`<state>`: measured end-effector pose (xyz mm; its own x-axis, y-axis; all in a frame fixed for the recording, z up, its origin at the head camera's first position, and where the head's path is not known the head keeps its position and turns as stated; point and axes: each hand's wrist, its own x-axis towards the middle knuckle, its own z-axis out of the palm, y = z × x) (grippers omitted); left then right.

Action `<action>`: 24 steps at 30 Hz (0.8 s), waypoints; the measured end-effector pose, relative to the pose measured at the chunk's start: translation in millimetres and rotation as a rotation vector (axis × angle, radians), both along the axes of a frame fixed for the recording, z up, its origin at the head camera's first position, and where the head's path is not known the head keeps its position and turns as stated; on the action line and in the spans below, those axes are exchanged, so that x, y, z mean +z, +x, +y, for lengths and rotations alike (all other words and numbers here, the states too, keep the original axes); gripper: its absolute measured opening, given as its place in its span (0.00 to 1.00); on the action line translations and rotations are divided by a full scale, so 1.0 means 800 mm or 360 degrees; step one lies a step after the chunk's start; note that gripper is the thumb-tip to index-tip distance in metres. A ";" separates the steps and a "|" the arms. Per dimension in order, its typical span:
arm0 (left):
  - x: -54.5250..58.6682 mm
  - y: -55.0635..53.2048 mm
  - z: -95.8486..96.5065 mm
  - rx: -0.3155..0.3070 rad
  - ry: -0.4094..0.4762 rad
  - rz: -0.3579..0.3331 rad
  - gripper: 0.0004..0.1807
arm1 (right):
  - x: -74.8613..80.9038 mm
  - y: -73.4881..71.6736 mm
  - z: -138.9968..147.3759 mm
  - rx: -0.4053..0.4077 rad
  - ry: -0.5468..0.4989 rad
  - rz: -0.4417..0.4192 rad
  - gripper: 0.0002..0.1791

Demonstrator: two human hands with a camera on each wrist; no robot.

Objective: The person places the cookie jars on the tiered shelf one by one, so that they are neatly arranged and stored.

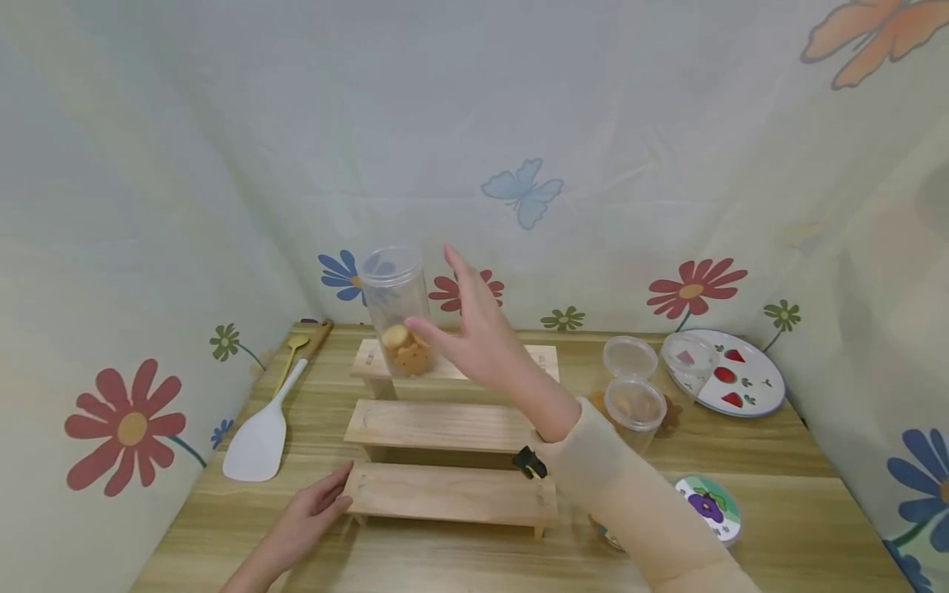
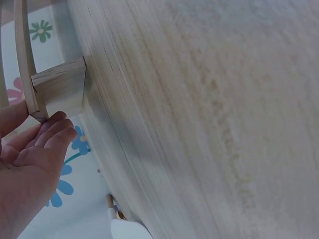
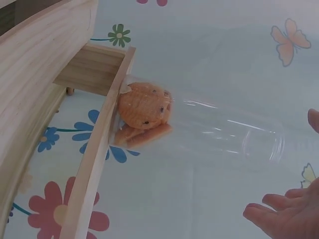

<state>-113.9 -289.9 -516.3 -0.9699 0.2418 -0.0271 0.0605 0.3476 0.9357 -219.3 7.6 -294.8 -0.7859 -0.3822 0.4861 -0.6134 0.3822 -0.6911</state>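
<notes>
Right wrist: the cookie jar [image 3: 209,119] stands on the wooden rack [image 1: 445,494], near but apart from the released right grip [image 1: 485,338]; the left grip [image 1: 300,519] pinches the rack.

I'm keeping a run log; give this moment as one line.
right hand: apart from jar | left hand: holding lowest step | jar: upright on top step, cookies inside

Clear jar [image 1: 395,303], golden-brown biscuits [image 1: 408,352], pale wood-grained rack [image 1: 452,492], off-white cloth [image 1: 296,165] with red, blue and green flowers [image 1: 132,429]
</notes>
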 end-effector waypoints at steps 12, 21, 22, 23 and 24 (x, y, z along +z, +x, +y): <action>0.000 0.001 0.002 0.0033 0.0015 -0.0008 0.31 | 0.004 0.028 0.029 -0.0077 0.0098 0.0027 0.49; 0.000 0.001 0.004 0.0043 0.0020 -0.0008 0.30 | -0.001 0.056 0.051 -0.0148 0.0110 0.0042 0.48; 0.000 0.001 0.005 0.0043 0.0020 -0.0008 0.30 | -0.002 0.059 0.054 -0.0163 0.0109 0.0056 0.48; 0.001 0.001 0.005 0.0042 0.0023 -0.0012 0.30 | -0.003 0.061 0.058 -0.0179 0.0109 0.0078 0.48; 0.001 0.001 0.005 0.0040 0.0021 -0.0012 0.30 | -0.005 0.064 0.061 -0.0198 0.0112 0.0096 0.48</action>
<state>-113.0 -285.9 -515.7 -0.9755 0.2178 -0.0313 0.0450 0.3365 0.9406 -167.8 56.7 -298.5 -0.7996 -0.3185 0.5090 -0.5977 0.5042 -0.6233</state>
